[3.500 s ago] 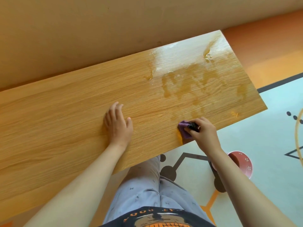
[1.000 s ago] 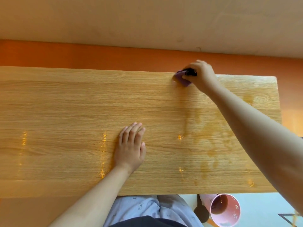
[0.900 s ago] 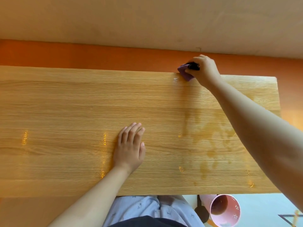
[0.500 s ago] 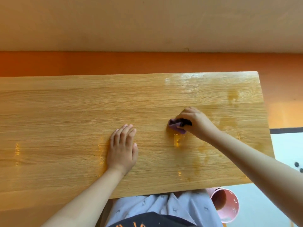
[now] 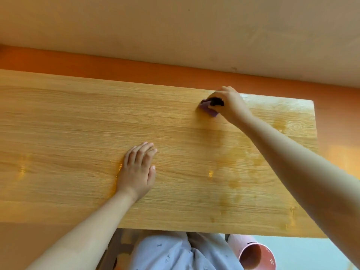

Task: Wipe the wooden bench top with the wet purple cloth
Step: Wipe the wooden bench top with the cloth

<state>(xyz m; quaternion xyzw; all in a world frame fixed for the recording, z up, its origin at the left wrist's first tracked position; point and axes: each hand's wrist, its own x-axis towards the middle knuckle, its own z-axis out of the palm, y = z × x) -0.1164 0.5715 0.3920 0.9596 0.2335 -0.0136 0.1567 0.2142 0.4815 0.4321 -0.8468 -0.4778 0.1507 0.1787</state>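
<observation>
The wooden bench top (image 5: 78, 123) fills the middle of the head view, with darker wet patches (image 5: 239, 172) over its right part. My right hand (image 5: 229, 105) is stretched to the far edge and is closed on a small folded purple cloth (image 5: 207, 108), pressing it onto the wood. A dark bit shows between the fingers and the cloth. Flat on the bench near the middle lies my left hand (image 5: 139, 169), fingers together, holding nothing.
A beige wall (image 5: 175, 30) and an orange floor strip (image 5: 136, 69) lie behind the bench. A pink cup (image 5: 255, 254) with a small pattern stands on the pale floor under the near right corner. My legs in light blue trousers (image 5: 175, 252) are below the near edge.
My right hand has slid the cloth from the middle of the bench up to its far edge. The left hand has stayed flat in place. The view has tilted slightly.
</observation>
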